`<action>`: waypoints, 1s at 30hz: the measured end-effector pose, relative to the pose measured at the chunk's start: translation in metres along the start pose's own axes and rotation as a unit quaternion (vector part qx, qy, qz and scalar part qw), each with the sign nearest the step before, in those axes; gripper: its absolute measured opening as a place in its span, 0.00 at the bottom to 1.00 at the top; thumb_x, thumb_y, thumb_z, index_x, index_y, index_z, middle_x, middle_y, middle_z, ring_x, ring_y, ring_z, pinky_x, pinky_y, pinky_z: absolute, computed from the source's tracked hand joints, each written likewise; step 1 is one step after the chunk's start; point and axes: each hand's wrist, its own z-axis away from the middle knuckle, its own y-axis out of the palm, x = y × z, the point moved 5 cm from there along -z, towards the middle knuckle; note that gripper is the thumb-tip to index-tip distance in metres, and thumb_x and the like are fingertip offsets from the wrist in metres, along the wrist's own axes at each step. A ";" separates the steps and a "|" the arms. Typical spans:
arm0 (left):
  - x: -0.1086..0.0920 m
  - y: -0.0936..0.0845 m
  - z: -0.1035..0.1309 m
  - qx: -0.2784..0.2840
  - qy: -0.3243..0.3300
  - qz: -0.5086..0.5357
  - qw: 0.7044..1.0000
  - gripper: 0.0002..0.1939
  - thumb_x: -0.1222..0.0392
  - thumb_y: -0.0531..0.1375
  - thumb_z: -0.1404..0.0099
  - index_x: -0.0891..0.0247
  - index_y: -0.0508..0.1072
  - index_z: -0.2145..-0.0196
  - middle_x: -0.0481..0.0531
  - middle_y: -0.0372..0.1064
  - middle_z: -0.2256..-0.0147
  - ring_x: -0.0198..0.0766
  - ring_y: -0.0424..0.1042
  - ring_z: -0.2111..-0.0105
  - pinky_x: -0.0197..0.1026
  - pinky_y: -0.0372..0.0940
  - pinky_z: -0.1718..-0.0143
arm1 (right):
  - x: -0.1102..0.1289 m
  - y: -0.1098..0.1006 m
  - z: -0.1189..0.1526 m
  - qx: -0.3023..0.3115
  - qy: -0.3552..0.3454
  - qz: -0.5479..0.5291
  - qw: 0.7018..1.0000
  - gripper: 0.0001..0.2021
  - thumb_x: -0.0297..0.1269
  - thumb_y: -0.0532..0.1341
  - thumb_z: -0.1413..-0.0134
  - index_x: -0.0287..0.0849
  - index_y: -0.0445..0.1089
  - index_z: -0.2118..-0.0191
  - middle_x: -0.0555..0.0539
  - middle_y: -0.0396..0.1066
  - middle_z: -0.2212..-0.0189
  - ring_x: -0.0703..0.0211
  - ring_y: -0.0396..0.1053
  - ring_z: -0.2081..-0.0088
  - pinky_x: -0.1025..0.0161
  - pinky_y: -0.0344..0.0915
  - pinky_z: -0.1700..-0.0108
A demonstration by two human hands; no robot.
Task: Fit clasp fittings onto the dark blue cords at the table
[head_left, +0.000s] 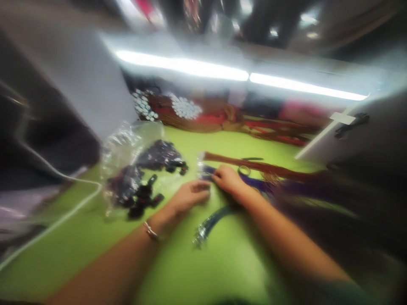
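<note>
Blue wires (pixel 257 184): middle blocked by right hand (pixel 229 179), fingers narrow, grip unclear
Left hand (pixel 191 195): nearer than blue wires, fingers narrow, grip unclear
Brown wires (pixel 273 169): beyond blue wires
Bag (pixel 117 148): left of blue wires

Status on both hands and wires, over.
Right hand at blue wire bundle, left hand close by; grips blurred. Dark parts left of both hands. Teal wires nearer the camera.

The left forearm (pixel 124 254) and right forearm (pixel 286 237) slant forward, converging from the lower corners. The left hand (pixel 194 195), slightly blurred, has its fingers bent toward the thumb. Just beside it, a little farther forward, the right hand (pixel 229 178) sits knuckles up, its fingers curled inward
</note>
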 end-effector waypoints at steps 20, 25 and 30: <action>-0.004 0.001 -0.001 -0.008 0.018 0.009 1.000 0.29 0.60 0.68 0.50 0.63 0.68 0.50 0.47 0.67 0.75 0.34 0.69 0.75 0.36 0.62 0.73 | -0.002 0.010 -0.011 -0.028 0.051 -0.050 0.997 0.10 0.32 0.55 0.47 0.39 0.73 0.70 0.47 0.71 0.71 0.62 0.63 0.70 0.66 0.54 0.68; -0.011 0.002 -0.001 0.037 -0.022 0.026 0.999 0.35 0.61 0.68 0.50 0.60 0.62 0.45 0.44 0.63 0.78 0.33 0.69 0.77 0.35 0.62 0.75 | -0.010 0.002 -0.006 -0.049 0.052 -0.165 0.984 0.08 0.33 0.57 0.48 0.37 0.73 0.72 0.50 0.71 0.75 0.65 0.63 0.73 0.68 0.55 0.69; -0.010 0.000 -0.002 0.030 -0.019 0.014 0.999 0.34 0.60 0.67 0.49 0.62 0.62 0.45 0.45 0.63 0.77 0.33 0.69 0.76 0.35 0.63 0.74 | -0.005 -0.015 0.003 -0.094 0.038 -0.197 0.975 0.07 0.32 0.58 0.50 0.37 0.72 0.74 0.50 0.70 0.76 0.66 0.63 0.73 0.69 0.56 0.69</action>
